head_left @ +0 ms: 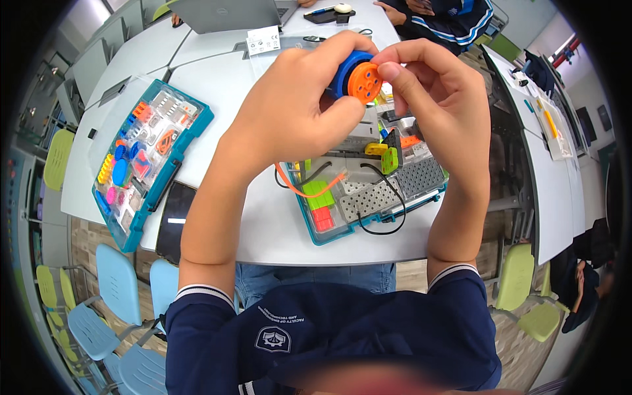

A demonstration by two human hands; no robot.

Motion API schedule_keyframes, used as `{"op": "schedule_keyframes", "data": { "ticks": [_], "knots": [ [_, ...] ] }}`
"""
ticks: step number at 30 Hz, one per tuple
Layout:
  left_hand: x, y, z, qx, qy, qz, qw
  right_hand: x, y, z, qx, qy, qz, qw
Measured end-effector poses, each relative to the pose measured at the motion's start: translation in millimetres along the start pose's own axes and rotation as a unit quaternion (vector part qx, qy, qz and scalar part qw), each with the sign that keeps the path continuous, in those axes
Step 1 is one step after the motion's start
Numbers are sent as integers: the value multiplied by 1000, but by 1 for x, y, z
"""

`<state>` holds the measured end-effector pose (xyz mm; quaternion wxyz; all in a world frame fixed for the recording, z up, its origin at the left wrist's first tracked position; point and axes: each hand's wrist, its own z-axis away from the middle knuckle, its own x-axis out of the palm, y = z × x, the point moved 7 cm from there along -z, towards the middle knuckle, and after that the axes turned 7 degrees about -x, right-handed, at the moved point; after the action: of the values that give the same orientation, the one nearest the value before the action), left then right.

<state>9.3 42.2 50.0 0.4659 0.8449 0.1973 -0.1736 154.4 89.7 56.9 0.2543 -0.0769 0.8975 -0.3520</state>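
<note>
Wheel (364, 83) smooth plastic; shirt (375, 322) matt cloth; tabletop (276, 245) smooth

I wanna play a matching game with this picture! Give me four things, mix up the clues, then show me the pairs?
Things
1. Round piece
2. Laptop
3. Phone
4. Shirt

Clues
A. black, beside the left teal box
B. navy, with striped cuffs
C. blue and orange, in the left hand
D. grey, near the picture's top

Pairs: 1-C, 2-D, 3-A, 4-B

gap between cases (201, 122), phone (172, 225) at left
</note>
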Motion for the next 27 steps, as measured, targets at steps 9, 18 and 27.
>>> {"op": "schedule_keyframes", "data": {
  "ticks": [9, 18, 27],
  "knots": [
    [-1, -7, -4, -14, -27, -25, 999, -2, 4, -5, -14, -30, 85, 996],
    [0, -13, -3, -30, -34, 24, 999, 3, 12, -7, -13, -92, 40, 995],
    [-1, -18, -3, -39, -43, 25, 998, 8, 21, -10, -43, -65, -63, 995]
  ]
}}
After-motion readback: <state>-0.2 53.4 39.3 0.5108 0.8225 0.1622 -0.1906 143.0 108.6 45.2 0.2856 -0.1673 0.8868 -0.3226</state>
